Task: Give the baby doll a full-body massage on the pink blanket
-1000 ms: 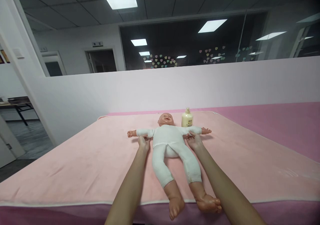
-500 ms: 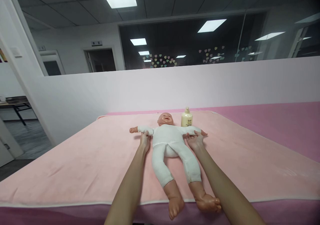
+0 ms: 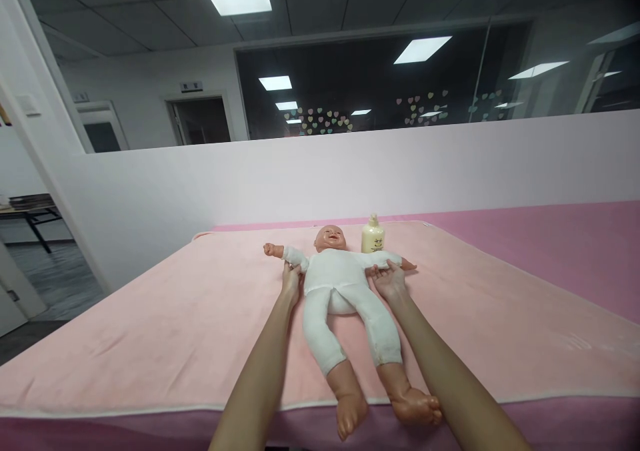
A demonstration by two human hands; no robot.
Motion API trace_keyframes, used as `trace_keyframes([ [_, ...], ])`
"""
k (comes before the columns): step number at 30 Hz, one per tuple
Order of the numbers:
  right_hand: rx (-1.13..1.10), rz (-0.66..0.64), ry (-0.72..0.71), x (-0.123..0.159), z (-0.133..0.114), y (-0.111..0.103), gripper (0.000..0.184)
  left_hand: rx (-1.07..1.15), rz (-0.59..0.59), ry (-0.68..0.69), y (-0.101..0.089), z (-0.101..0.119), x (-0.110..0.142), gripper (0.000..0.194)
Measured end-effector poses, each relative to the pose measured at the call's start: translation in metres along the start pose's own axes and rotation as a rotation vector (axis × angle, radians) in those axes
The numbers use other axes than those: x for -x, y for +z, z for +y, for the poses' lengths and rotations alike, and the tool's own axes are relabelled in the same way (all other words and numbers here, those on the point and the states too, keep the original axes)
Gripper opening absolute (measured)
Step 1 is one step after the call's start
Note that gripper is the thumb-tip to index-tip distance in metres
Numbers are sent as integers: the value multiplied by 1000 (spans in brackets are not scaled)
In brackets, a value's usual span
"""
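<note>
A baby doll [image 3: 336, 271] in a white cloth suit lies on its back, head toward the far wall and bare feet at the near edge. My left hand [image 3: 291, 281] is closed around the sleeve of the doll's arm on the left, which is bent slightly upward. On the other side, my right hand [image 3: 391, 282] is turned palm up, its curled fingers and thumb at the outstretched arm's sleeve. Part of that grip is hidden. Beside the doll's head stands a pale yellow pump bottle [image 3: 373, 237].
A pink blanket [image 3: 175, 331] with a white edge covers much of the pink padded surface [image 3: 575, 244]. Behind it rises a low white wall [image 3: 400, 171] with glass above. At far left, a dark-legged table [image 3: 35, 217] stands on the grey floor.
The doll's arm on the left has swung up and slightly inward, with my left hand shifting a little on its sleeve. My right hand is nearly still.
</note>
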State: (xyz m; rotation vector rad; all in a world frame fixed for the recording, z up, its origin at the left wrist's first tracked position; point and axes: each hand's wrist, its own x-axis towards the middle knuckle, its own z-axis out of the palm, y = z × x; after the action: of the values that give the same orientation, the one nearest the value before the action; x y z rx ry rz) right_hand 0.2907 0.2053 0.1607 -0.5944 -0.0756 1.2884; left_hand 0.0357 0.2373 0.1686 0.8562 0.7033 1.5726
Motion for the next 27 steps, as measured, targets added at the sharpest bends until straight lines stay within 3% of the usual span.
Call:
trace_keyframes([
  [27, -32, 13, 30, 5, -2, 3, 5, 8, 18, -11, -5, 2, -2, 61],
])
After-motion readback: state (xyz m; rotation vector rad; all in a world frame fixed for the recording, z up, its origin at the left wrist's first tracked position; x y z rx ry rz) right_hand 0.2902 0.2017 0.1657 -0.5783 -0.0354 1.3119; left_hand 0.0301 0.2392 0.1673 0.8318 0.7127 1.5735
